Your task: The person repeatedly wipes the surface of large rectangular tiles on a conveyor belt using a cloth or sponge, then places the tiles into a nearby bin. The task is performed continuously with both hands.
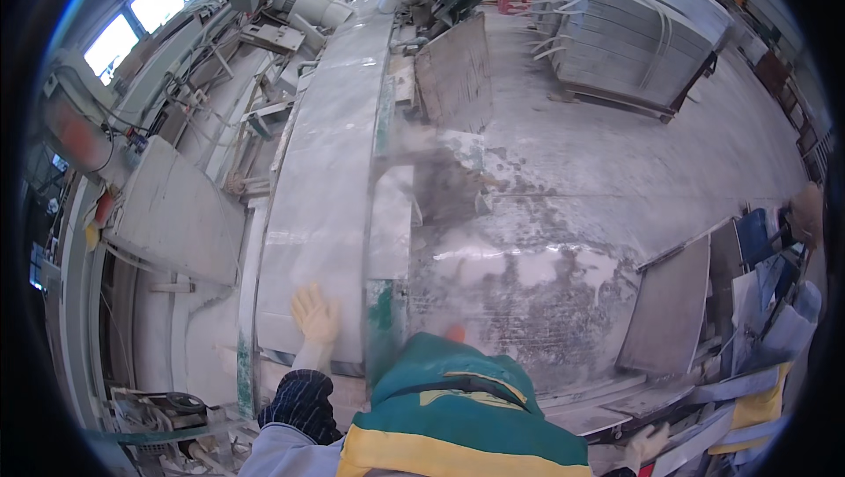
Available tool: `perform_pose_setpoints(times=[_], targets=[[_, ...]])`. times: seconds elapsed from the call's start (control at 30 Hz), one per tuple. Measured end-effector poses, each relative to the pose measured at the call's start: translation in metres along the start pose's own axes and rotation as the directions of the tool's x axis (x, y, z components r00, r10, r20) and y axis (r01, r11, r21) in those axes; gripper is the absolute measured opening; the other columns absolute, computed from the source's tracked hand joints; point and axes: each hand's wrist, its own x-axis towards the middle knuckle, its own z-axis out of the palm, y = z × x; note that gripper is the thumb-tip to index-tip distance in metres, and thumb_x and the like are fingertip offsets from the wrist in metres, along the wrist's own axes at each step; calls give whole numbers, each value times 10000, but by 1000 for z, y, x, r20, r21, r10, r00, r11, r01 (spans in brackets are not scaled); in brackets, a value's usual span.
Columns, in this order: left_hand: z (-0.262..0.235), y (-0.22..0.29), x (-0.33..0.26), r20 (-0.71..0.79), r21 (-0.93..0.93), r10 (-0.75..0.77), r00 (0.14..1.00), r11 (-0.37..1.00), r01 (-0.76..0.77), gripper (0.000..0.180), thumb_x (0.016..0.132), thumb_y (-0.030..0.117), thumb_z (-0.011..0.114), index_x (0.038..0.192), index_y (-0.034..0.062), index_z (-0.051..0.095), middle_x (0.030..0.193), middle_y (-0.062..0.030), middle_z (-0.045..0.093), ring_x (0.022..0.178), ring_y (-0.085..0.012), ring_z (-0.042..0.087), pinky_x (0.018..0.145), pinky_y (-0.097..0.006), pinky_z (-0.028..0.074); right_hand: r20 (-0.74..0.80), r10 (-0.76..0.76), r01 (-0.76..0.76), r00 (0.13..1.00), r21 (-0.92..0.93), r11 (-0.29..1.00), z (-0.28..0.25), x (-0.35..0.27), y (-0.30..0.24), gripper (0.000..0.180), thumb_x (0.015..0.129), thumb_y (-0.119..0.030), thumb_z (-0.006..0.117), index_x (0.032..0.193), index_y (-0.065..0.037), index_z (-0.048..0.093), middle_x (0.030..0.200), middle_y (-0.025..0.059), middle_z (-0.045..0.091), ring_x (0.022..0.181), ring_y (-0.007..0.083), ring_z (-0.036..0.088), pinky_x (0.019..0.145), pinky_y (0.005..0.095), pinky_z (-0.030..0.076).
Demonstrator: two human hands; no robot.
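Cream-gloved, the left hand (315, 316) rests on a long pale slab (327, 160), fingers spread, released; the right hand (647, 444) is near grey strips (697, 442), grip unclear from here.

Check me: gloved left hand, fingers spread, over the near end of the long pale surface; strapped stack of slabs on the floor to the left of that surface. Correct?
Wrong side for the strapped stack: the head view shows it on the floor to the right of the long pale surface. The gloved left hand, fingers spread over the near end, is as you said.
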Motion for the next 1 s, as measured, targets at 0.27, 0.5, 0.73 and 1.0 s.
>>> perform_pose_setpoints(times=[0.27, 0.5, 0.73, 1.0], targets=[[-21, 38, -5, 61, 58, -16, 998, 998, 13, 749, 989, 463, 420, 1550, 18, 203, 1533, -374, 210, 1414, -561, 177, 1171, -596, 76, -77, 345, -330, 936, -538, 776, -54, -52, -14, 795, 831, -373, 682, 1461, 3, 377, 1458, 252, 434, 1306, 377, 459, 1086, 453, 379], [-21, 39, 2, 79, 32, -13, 997, 999, 10, 759, 991, 483, 407, 1562, 39, 176, 1547, -372, 184, 1432, -552, 152, 1176, -595, 61, -34, 462, -379, 886, -626, 681, -57, -75, -32, 906, 843, -562, 638, 1504, -37, 309, 1503, 231, 368, 1330, 359, 422, 1077, 466, 386], [-13, 34, 5, 93, 39, -37, 995, 999, 34, 793, 963, 507, 421, 1565, 56, 171, 1558, -352, 190, 1445, -535, 127, 1186, -579, 18, -54, 462, -358, 885, -712, 604, -41, -87, -21, 925, 845, -609, 596, 1532, -73, 286, 1535, 181, 351, 1346, 322, 425, 1072, 435, 401], [-20, 37, 8, 134, 2, -37, 990, 999, 37, 801, 968, 514, 409, 1568, 50, 152, 1570, -350, 156, 1456, -537, 83, 1187, -570, -12, -312, 255, -402, 915, -687, 605, 5, -104, 2, 768, 898, -611, 425, 1438, -65, 401, 1431, 177, 448, 1221, 354, 501, 990, 450, 411]])
